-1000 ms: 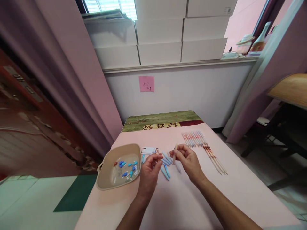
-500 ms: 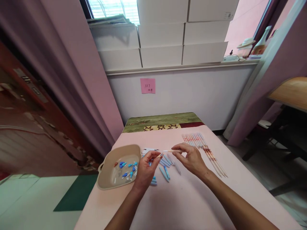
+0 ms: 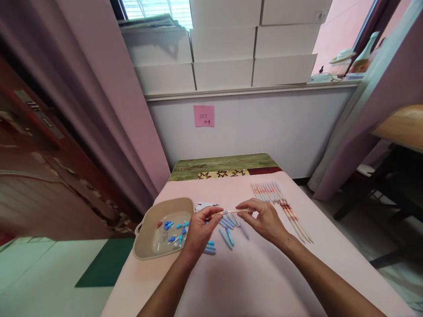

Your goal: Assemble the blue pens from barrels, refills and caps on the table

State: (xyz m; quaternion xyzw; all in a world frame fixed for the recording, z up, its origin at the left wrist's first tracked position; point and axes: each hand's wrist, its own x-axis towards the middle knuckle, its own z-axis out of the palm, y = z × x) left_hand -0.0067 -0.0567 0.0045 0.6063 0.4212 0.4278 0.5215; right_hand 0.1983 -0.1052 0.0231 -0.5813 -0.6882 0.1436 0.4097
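My left hand (image 3: 200, 229) is closed on a short pen part with an orange and cream pattern (image 3: 217, 215). Across from it, my right hand (image 3: 264, 218) pinches a cream pen barrel (image 3: 243, 211) between thumb and fingers. A thin white piece bridges the two parts, which lie in one line; whether its tip sits inside the left part is too small to tell. Beneath and just in front of my hands lie several loose light-blue pen barrels (image 3: 225, 238) and brighter blue parts, some hidden by my left hand.
At the left stands a beige bin (image 3: 142, 244) holding small blue caps (image 3: 172, 239) and clear bits. Several assembled pens (image 3: 266, 191) lie in a row at the right, with cream pens (image 3: 295, 222) nearer. White boxes (image 3: 223, 72) line the sill behind the pink-covered table (image 3: 251, 281).
My hands have drawn closer together, so the gap between the two pen parts has narrowed and less of the white piece shows. The view has shifted slightly.
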